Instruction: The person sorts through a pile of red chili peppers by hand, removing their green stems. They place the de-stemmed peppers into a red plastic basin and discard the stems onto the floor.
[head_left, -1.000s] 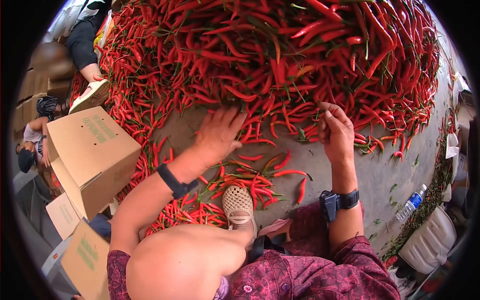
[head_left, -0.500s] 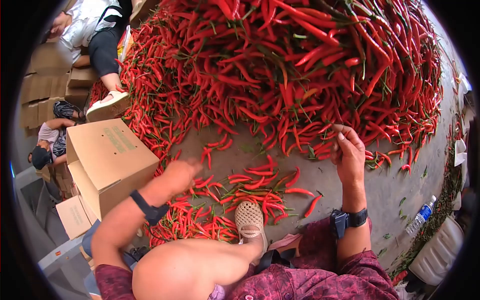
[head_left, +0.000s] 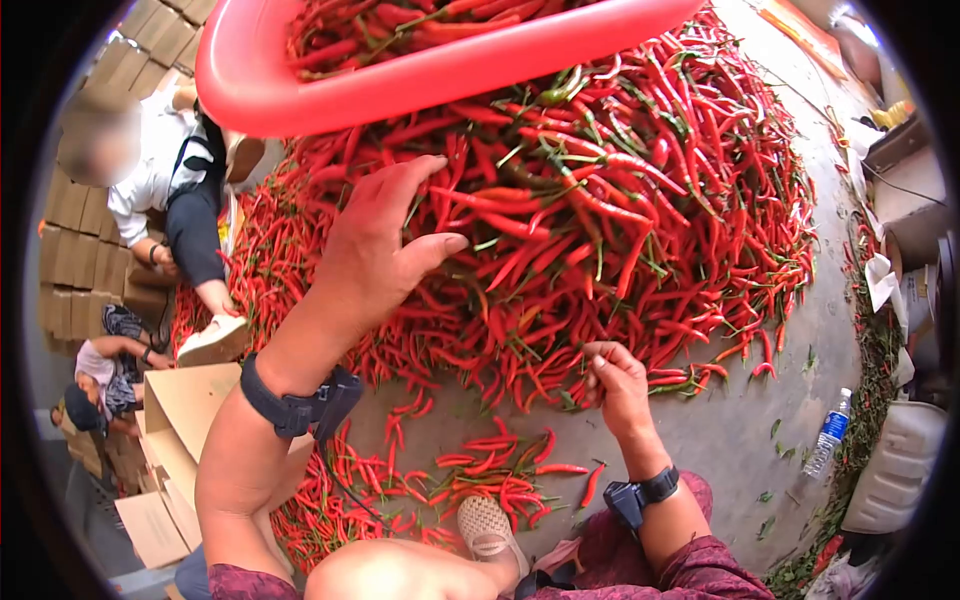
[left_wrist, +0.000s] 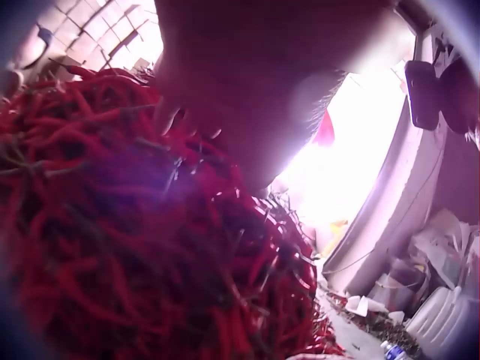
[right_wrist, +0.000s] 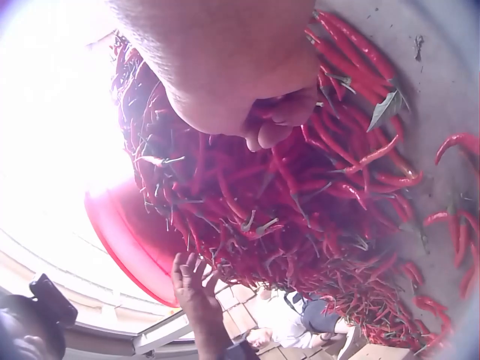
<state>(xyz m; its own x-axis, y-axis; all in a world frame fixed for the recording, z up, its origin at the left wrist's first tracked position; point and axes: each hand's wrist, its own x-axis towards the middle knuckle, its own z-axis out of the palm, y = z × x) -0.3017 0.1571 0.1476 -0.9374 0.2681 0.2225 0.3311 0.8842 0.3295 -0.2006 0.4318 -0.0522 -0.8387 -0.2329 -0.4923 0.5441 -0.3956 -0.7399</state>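
A big heap of red chili peppers (head_left: 560,240) with green stems covers the floor in front of me. My left hand (head_left: 375,230) reaches over the heap, thumb and forefinger spread apart, holding nothing. Just above it is the rim of a red plastic basin (head_left: 450,85) with chili peppers inside. In the left wrist view the hand (left_wrist: 247,90) is dark against the light. My right hand (head_left: 620,385) is low at the heap's near edge, its fingers curled. The right wrist view shows those fingers (right_wrist: 274,135) bent close over peppers; I cannot tell whether they pinch one.
Loose chili peppers (head_left: 500,465) lie around my shoe (head_left: 487,528). Cardboard boxes (head_left: 190,410) stand at left, near another person in a white top (head_left: 150,190). On the right are a water bottle (head_left: 830,435), a white plastic container (head_left: 895,465) and scattered leaves.
My left hand has swung back from the heap, then up and forward over it. The basin has come into view at the top. The right hand stays at the heap's edge with fingers curled.
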